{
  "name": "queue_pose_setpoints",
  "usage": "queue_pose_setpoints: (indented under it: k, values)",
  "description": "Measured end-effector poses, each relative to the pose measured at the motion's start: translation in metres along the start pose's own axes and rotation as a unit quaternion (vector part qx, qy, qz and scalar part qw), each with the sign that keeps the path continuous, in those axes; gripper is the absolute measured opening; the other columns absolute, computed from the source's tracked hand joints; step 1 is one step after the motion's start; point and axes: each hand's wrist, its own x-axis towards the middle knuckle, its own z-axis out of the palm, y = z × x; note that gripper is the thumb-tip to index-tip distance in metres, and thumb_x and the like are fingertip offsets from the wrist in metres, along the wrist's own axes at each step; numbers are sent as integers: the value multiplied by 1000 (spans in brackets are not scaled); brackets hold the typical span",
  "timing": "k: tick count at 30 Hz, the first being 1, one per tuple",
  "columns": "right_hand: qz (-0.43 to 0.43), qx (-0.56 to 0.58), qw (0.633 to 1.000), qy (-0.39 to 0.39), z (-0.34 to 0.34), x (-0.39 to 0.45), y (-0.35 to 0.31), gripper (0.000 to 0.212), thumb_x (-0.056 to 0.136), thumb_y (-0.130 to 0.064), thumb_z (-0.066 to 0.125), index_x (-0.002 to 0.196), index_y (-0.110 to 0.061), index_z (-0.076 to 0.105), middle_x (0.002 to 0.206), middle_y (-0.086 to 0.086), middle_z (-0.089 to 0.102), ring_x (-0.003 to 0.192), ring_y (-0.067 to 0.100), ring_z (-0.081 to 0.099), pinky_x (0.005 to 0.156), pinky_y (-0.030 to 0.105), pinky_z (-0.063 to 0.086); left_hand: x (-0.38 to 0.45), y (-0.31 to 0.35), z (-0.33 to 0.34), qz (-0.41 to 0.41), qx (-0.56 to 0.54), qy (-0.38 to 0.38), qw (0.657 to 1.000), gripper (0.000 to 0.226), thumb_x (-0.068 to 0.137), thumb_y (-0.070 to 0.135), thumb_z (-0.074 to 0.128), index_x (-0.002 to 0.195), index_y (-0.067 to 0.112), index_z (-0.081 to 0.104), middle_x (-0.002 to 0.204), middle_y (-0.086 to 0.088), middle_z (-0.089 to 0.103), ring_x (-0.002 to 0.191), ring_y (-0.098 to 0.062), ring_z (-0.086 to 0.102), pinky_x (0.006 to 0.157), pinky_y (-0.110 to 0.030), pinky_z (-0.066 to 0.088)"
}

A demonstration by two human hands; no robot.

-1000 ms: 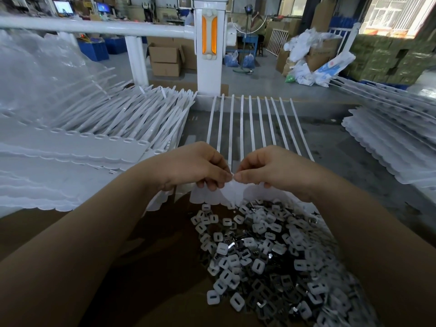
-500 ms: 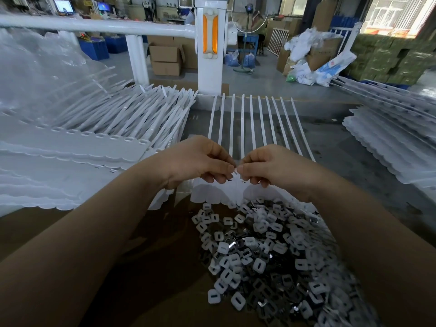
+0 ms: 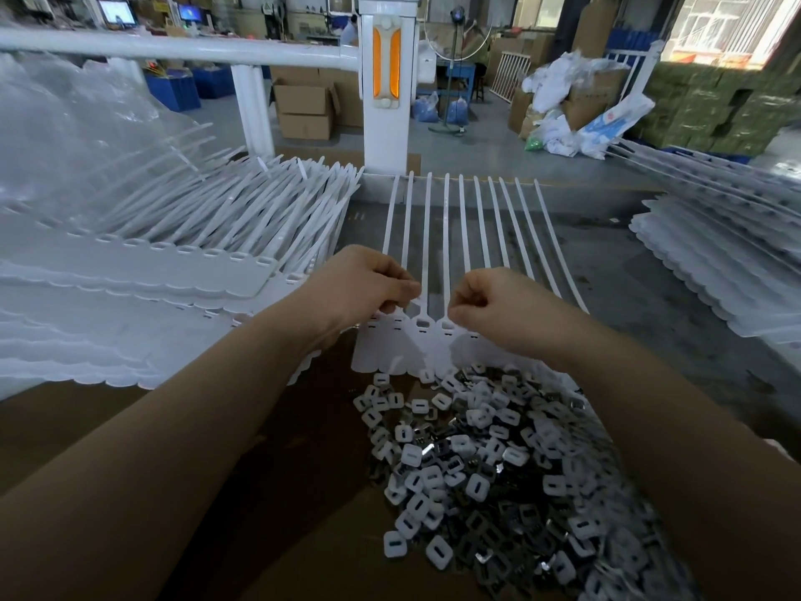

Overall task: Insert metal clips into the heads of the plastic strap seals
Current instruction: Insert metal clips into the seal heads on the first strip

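A joined row of white plastic strap seals point(image 3: 433, 336) lies flat on the grey worktable point(image 3: 607, 271) in front of me, heads toward me and thin tails fanning away to the white post point(image 3: 387, 80). My left hand point(image 3: 359, 288) hovers over the left end of the row, fingers curled and pinched together just above the heads; whether a clip sits between the fingertips, I cannot tell. My right hand point(image 3: 498, 305) is curled the same way over the heads to the right, thumb and forefinger pressed together at one seal's head, and what they pinch is too small to make out. The two hands are near each other but apart, with two strap heads showing between them.

Just below the row, toward me, a loose heap of metal clips point(image 3: 490, 470) mixed with small white square plastic pieces spreads over brown cardboard point(image 3: 216, 492), its far edge touching the seal heads.

Left of the row rest thick stacks of more white strap sheets point(image 3: 173, 262), partly under clear plastic wrap point(image 3: 65, 136). Further stacks point(image 3: 728, 271) lie at the right edge of the table. Beyond a white rail point(image 3: 173, 47), cardboard boxes point(image 3: 303, 106) and bags stand on the factory floor.
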Motion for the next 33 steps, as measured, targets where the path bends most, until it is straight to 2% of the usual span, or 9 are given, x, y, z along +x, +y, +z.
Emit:
queue_pose_setpoints:
  k: [4,8,13,19,26,33]
  values:
    - [6,-22,998,-52,2,-3,0,8,86,-22,70,89,-27,64,86,-9,63,78,5,59,61,20,44,0,0,14,-32,27,32,999,10,87,26,72,84,16,72,82,1,68,73,-8,58,58,-21,38]
    - [2,-22,997,-80,2,-3,-2,15,84,-24,74,92,-28,61,86,-7,61,74,6,58,60,20,43,3,0,23,-43,55,38,997,12,87,26,72,88,15,73,81,3,67,77,-6,58,57,-22,36]
    - [-6,-26,996,-83,2,-4,-3,16,83,-23,74,92,-28,62,87,-7,59,73,5,56,60,19,41,5,-3,24,-43,114,47,992,16,88,26,70,73,22,65,76,5,63,74,-6,57,56,-22,38]
    - [-9,-21,996,-85,2,-3,-3,16,83,-23,74,91,-29,62,86,-8,60,72,4,56,60,19,42,6,-5,22,-33,160,46,986,11,88,26,69,81,18,67,79,4,63,74,-6,56,55,-22,37]
    - [-10,-26,996,-83,2,-3,-3,17,83,-24,74,86,-33,59,84,-10,60,71,2,56,56,15,39,7,-6,21,-17,195,27,980,10,89,27,68,81,24,61,82,8,59,75,-3,53,54,-21,35]
    - [-17,-32,996,-83,2,-3,-3,18,83,-24,74,84,-33,58,84,-10,60,71,3,57,58,17,41,8,-7,18,-5,198,17,980,13,84,28,73,77,26,63,81,7,62,76,-5,57,56,-21,38]
